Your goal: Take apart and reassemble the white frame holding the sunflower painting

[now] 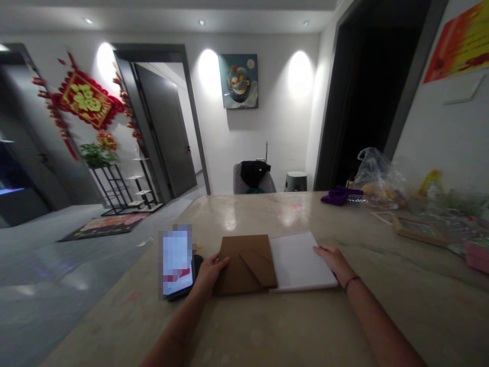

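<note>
A brown backboard (239, 255) with a slanting easel flap (260, 269), like the back of a picture frame, lies on the table in front of me. My left hand (210, 272) grips its left edge, thumb on top and the other fingers mostly hidden. Against the board's right side lies a flat white rectangular piece (298, 262), a thin sheet or panel; its exact kind is unclear. My right hand (333, 262) holds the white piece at its right edge, with the fingertips near the upper corner. Left of my left hand, a lit phone (178, 265) leans on a dark stand.
The stone-topped table (263, 331) has clutter along its right side: a purple cloth (341, 195), a clear plastic bag (378, 173), a wooden frame (418, 230) and a pink box (477, 256). Beyond the far edge stand a chair (237, 178) and a stool (296, 182).
</note>
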